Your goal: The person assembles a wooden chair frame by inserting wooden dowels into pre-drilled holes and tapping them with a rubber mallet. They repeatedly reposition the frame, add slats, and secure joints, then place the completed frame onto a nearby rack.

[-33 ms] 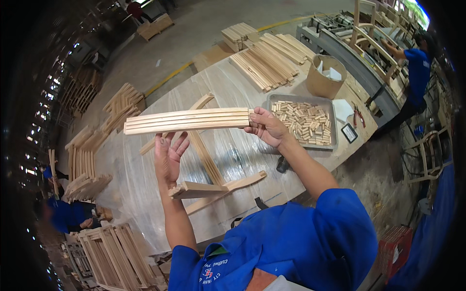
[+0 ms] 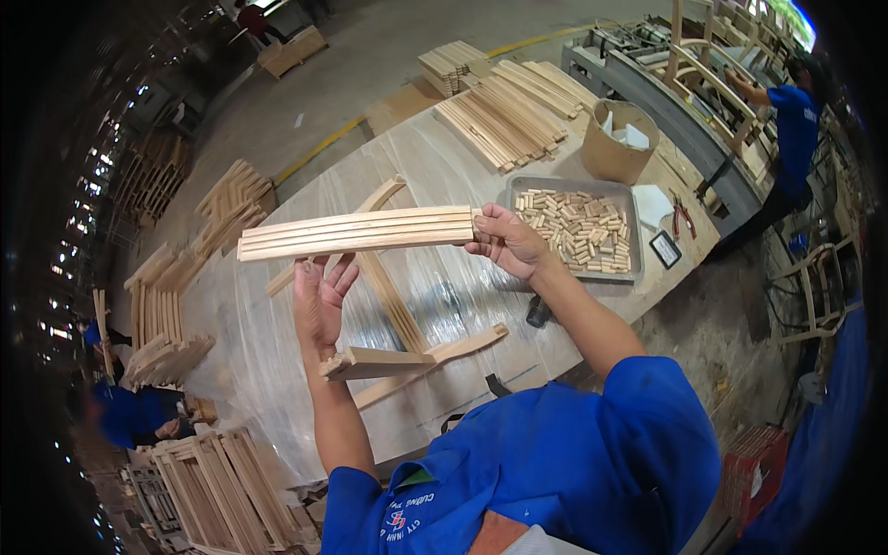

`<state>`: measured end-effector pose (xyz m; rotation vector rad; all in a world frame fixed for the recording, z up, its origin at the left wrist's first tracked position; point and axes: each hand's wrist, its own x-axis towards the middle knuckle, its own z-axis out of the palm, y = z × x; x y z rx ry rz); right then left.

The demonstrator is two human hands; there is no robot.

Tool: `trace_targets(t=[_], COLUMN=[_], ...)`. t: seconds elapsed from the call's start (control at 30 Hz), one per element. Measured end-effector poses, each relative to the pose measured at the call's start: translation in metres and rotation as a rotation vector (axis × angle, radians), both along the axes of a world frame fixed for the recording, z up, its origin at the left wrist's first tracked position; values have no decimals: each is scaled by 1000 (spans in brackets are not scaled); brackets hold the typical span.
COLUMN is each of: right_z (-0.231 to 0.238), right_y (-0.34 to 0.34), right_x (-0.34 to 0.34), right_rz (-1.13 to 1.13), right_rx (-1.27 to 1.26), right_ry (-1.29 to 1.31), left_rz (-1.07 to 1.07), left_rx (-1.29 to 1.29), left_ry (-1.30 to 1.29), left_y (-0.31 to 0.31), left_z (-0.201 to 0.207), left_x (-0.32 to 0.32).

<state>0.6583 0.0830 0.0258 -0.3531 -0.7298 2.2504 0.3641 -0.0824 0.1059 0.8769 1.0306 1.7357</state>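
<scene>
A long, slightly bowed wooden slat (image 2: 356, 231) with lengthwise grooves is held up level above the table. My right hand (image 2: 509, 242) pinches its right end between thumb and fingers. Under the left half, my left hand (image 2: 319, 301) supports the slat with raised fingers; the fingertips are partly hidden by it. Below lies a wooden frame: a grooved rail (image 2: 393, 301) runs down to a curved bar (image 2: 462, 350), and a short board (image 2: 377, 363) juts toward me over my left forearm.
The table (image 2: 250, 342) carries a grey tray (image 2: 635, 236) of wooden dowels, a brown bin (image 2: 618, 153), stacked slats (image 2: 499, 125), pliers (image 2: 683, 219) and a small dark-framed device (image 2: 665, 251). Wooden parts (image 2: 157, 314) are piled at left. A co-worker (image 2: 794, 129) stands far right.
</scene>
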Motion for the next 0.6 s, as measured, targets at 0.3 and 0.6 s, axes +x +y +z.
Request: trace_targets(t=[0.3, 0.6], right_z=[-30, -50], right_y=[17, 27], right_x=[17, 19], right_rz=[114, 100], right_rx=[-49, -56], right_ry=[8, 7], left_rz=[22, -19], left_rx=[7, -34], left_ry=[-163, -114], left_y=[27, 37], left_z=[-17, -31], left_x=[-6, -13])
